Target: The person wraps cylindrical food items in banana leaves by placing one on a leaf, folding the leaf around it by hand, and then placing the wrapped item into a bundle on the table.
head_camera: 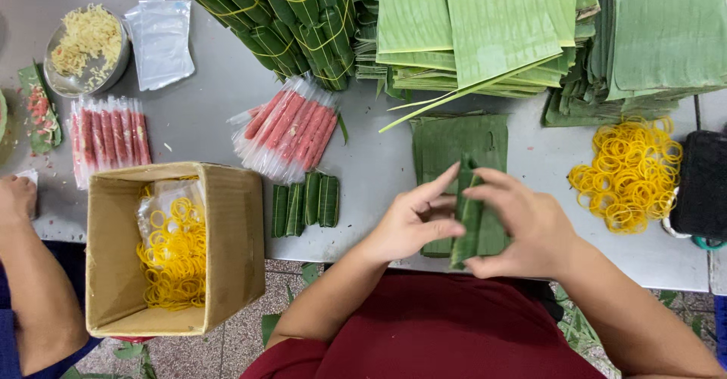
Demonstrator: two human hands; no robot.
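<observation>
Both my hands hold a narrow roll wrapped in green banana leaf (469, 220), standing nearly upright over a small stack of cut leaf pieces (459, 143). My left hand (415, 220) pinches its left side with the index finger raised toward the top. My right hand (522, 224) wraps its right side. Several finished green wrapped rolls (306, 202) lie side by side left of my hands. A bunch of pink sausage sticks in clear plastic (290, 128) lies behind them.
A cardboard box (235, 243) holding yellow rubber bands sits at the left edge. A loose heap of yellow rubber bands (627, 173) lies at right. Stacks of banana leaves (492, 31), tied leaf bundles (291, 23), a metal bowl (83, 49), and another person's arm (30, 288) are around.
</observation>
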